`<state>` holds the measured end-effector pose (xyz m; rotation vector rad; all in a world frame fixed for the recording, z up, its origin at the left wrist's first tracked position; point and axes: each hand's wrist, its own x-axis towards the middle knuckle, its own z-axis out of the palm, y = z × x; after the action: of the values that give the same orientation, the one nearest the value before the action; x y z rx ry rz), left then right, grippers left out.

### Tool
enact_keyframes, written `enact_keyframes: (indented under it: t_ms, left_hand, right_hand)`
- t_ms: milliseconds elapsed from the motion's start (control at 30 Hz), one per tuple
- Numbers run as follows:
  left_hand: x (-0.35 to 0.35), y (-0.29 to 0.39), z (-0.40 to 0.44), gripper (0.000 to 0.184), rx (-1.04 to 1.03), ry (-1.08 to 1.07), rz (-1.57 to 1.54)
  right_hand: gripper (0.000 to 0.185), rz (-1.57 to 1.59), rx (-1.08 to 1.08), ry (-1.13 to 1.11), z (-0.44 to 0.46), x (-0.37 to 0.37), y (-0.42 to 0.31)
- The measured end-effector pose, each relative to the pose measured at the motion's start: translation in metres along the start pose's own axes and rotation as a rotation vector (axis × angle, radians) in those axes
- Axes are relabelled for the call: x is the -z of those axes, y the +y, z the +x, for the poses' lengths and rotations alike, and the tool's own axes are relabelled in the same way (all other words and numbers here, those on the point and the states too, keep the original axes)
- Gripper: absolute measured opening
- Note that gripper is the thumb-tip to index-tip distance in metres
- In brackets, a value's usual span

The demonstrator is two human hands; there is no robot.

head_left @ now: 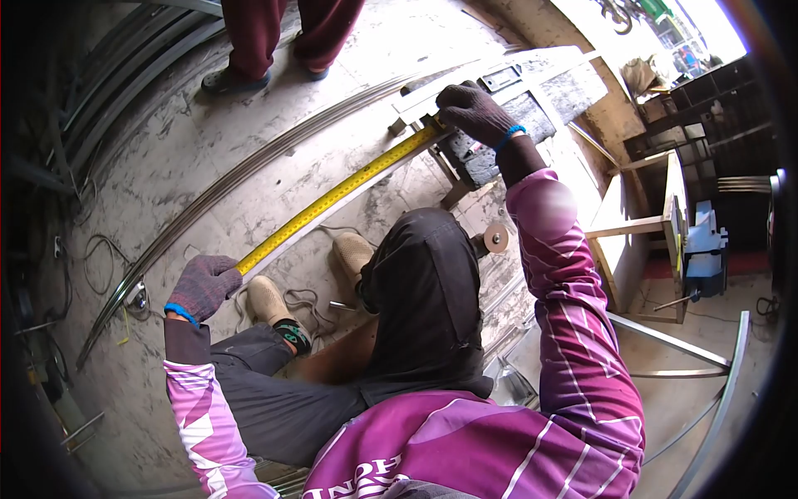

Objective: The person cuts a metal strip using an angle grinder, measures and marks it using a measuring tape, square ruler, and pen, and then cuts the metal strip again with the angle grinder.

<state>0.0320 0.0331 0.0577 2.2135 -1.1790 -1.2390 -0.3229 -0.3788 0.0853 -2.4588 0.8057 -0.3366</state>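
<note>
Tape measure slanting up rightward, left grip clamped on lower end, right grip on upper

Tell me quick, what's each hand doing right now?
Left hand: closed, holding one end of the yellow tape measure.
Right hand: closed, holding the yellow tape measure toward its other end.

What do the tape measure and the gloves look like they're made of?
Tape measure: probably thin metal with a smooth yellow coating, judging by its flat, printed strip. Gloves: likely matte knitted fabric, from the mottled, soft-looking surface and snug fit; fibre unclear.
</note>
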Motion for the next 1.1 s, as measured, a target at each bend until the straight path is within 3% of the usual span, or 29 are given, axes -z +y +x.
enact_keyframes:
  t_ms: [300,367,433,500,567,700,833,967,1100]
  left_hand:
    - [-0.004,-0.006,0.001,0.033,0.040,-0.019,-0.134]
    - [-0.006,-0.007,0.002,0.032,0.032,-0.017,-0.126]
    - [-0.006,-0.008,0.004,0.031,-0.017,-0.021,-0.083]
    - [-0.009,-0.019,0.006,0.030,-0.090,-0.013,-0.091]
    - [-0.006,-0.002,0.000,0.028,0.009,-0.040,-0.110]
    - [-0.007,-0.006,0.007,0.035,-0.081,0.008,0.166]
    - [-0.001,0.011,0.001,0.041,-0.013,-0.045,0.265]
    - [0.000,0.014,-0.001,0.033,-0.042,-0.017,0.398]
    - [-0.005,0.009,0.007,0.033,-0.032,0.028,0.452]
  right_hand:
    - [0.027,0.096,-0.075,-0.009,0.001,-0.002,0.004]
    - [0.025,0.005,0.012,0.012,0.000,0.001,0.004]
    - [0.027,0.006,0.079,0.029,-0.001,0.001,0.002]
    - [0.024,0.099,0.001,0.021,0.001,-0.001,0.005]
    - [0.025,0.071,0.021,0.038,0.001,-0.002,0.009]
    - [0.027,0.100,-0.026,0.024,-0.002,0.003,-0.004]
    - [0.024,0.135,-0.099,0.021,0.000,0.000,-0.002]
    - [0.020,0.364,-0.189,-0.032,0.007,-0.007,0.011]
    - [0.017,0.137,-0.083,0.044,0.007,-0.007,0.001]
